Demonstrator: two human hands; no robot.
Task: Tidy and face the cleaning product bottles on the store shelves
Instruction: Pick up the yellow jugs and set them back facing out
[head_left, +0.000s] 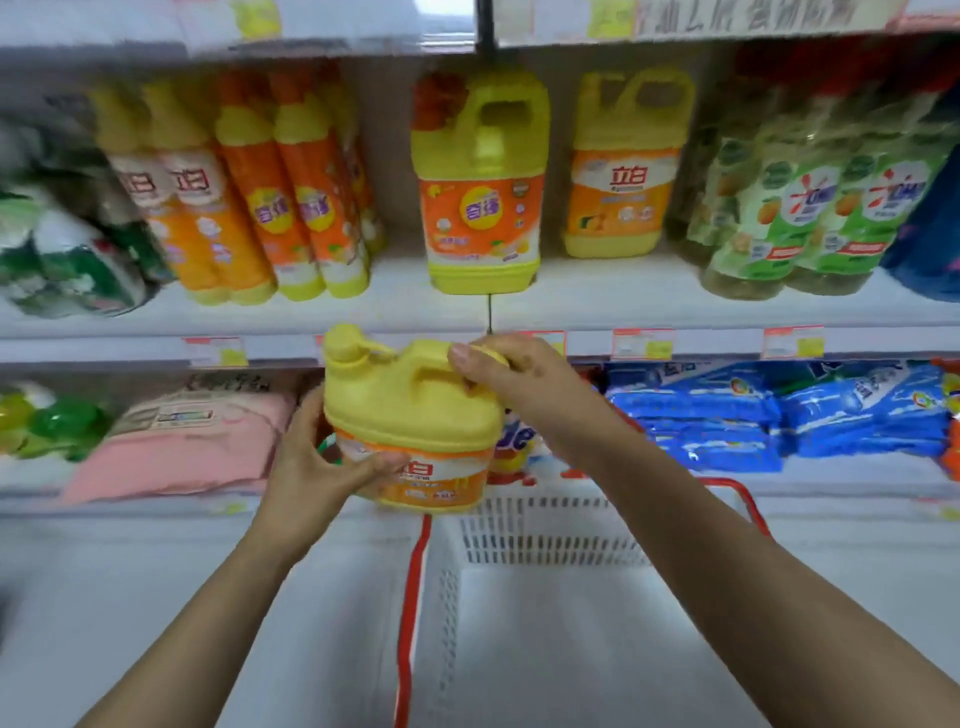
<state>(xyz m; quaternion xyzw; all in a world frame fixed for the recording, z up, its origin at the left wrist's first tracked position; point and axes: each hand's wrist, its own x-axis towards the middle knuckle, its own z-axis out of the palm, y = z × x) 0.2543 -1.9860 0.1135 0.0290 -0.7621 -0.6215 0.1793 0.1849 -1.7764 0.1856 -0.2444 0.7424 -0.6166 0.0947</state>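
Standing in a row on the upper shelf (675, 301), from the left, are tall orange bottles (244, 192), a big yellow jug (480, 182), a second jug (623, 166) set further back, and green bottles (800, 208). Below them, a person holds the held jug (410, 415) up in the air in front of the shelf edge, its cap at the left. The left hand (317, 462) grips its lower side, with the thumb across the orange label. The right hand (514, 374) is curled round the handle on top. Under the held jug sits a white basket (545, 525) with red handles. On the lower shelf lie a pink bundle (187, 441) at the left and blue bags (779, 410) at the right.
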